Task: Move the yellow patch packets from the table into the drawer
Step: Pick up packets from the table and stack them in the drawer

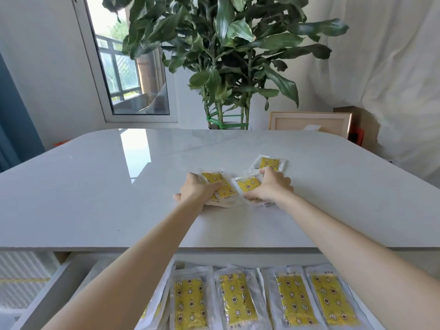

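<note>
Both hands are out on the glossy white counter (95, 198), palms down, close together.

Left hand (198, 190): fingers curled over a small stack of clear plastic packets with yellow star-print patches (223, 188), gripping it. The thumb is splayed out on the counter to its outer side. The stack fans out from under the palm toward the right hand.

Right hand (270, 186): fingers curled down, holding another clear-wrapped yellow patch packet (247, 184) that lies between the two hands, just beside the stack. More wrapper edges show under the palm, can't tell how many.

A third, loose yellow patch packet (270, 163) lies flat just beyond the right hand's knuckles. Its near edge is hidden behind the fingers, so contact is unclear.

An open white drawer (47, 296) sits below the counter's near edge, under both forearms. In it, a row of matching yellow patch packets (238, 298) lies flat, side by side, with wrappers overlapping. Four are clearly visible between the forearms and more are partly hidden under the left forearm.

Past the hands, behind the counter's far edge:
- a tall leafy green plant (226, 44), stems tied with a green band
- a white-framed window (123, 75) off to the left-hand side
- a wooden picture frame (309, 122) to the right-hand side
- a white drape (392, 79) further right
</note>
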The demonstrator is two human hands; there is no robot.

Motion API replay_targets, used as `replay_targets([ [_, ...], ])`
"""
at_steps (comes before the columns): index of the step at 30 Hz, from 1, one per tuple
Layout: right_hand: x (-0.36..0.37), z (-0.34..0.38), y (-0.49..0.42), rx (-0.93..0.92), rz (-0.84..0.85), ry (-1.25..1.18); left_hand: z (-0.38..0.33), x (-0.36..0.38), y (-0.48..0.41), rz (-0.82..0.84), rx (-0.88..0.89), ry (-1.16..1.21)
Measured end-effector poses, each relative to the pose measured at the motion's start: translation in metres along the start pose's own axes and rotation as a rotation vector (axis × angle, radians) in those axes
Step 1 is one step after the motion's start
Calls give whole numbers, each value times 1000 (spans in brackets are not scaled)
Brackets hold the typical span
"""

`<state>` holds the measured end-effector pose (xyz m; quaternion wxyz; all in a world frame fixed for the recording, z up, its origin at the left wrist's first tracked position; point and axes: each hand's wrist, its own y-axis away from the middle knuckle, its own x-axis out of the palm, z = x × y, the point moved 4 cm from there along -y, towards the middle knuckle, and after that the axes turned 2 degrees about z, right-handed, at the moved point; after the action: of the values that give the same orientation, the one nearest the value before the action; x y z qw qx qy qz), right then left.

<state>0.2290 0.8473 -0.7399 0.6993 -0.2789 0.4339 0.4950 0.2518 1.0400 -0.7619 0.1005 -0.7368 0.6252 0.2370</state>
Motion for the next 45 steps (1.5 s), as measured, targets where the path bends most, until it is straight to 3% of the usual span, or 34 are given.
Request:
replay_targets([
  [5,0,6,-1,131,79,20,3,-8,6,29,68,282],
  [10,-4,1,10,158,43,-72,-2,-25,19,35,107,471],
  [20,-21,-15,37,125,0,-561,-9,-59,60,142,112,598],
  [26,-34,-18,80,78,173,-904,-10,-70,94,235,155,583],
  [32,-40,-45,135,50,320,-1011,-1,-63,133,446,162,482],
  [38,-36,-88,170,115,420,-952,17,-46,164,630,169,332],
  [45,-20,-133,183,244,488,-786,50,-25,178,833,-8,31],
])
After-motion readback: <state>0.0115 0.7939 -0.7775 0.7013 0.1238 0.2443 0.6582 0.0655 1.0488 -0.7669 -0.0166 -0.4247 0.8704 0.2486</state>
